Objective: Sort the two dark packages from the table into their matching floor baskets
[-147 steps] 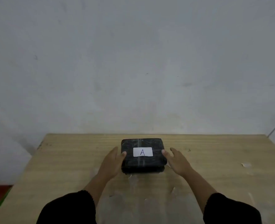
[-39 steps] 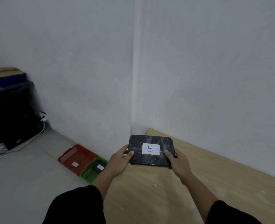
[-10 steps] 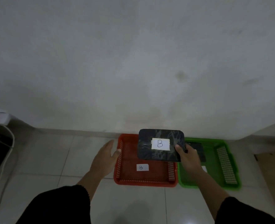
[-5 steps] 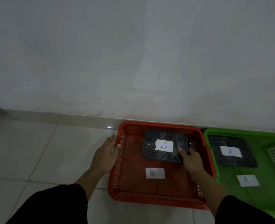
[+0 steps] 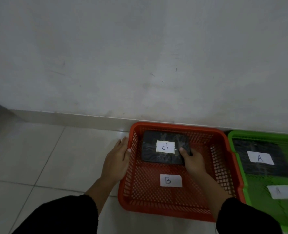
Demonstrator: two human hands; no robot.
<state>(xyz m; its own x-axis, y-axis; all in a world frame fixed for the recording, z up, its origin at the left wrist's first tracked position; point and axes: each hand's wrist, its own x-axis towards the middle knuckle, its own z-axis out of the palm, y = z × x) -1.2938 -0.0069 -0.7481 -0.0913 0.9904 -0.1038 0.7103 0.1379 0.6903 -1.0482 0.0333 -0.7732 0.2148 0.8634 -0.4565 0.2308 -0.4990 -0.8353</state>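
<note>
A dark package labelled B [image 5: 151, 152] sits low inside the red basket [image 5: 224, 168], in its far half. My right hand [image 5: 193, 162] grips the package's right near corner, thumb on top. A white B label [image 5: 170, 180] lies on the red basket's floor. My left hand [image 5: 118, 159] rests flat against the outside of the basket's left wall, fingers apart, holding nothing. To the right stands the green basket [image 5: 233, 137] with the dark package labelled A [image 5: 251, 168] lying in it and a white label [image 5: 281, 192] nearer to me.
Both baskets stand on a pale tiled floor [image 5: 38, 157] against a grey-white wall [image 5: 140, 56] with a low skirting. The green basket runs out of the frame at the right. A dark shape sits at the far left edge.
The B package has gone lower into the red basket, still in my right hand. My view has moved closer to the baskets. My left hand stays by the basket's left wall.
</note>
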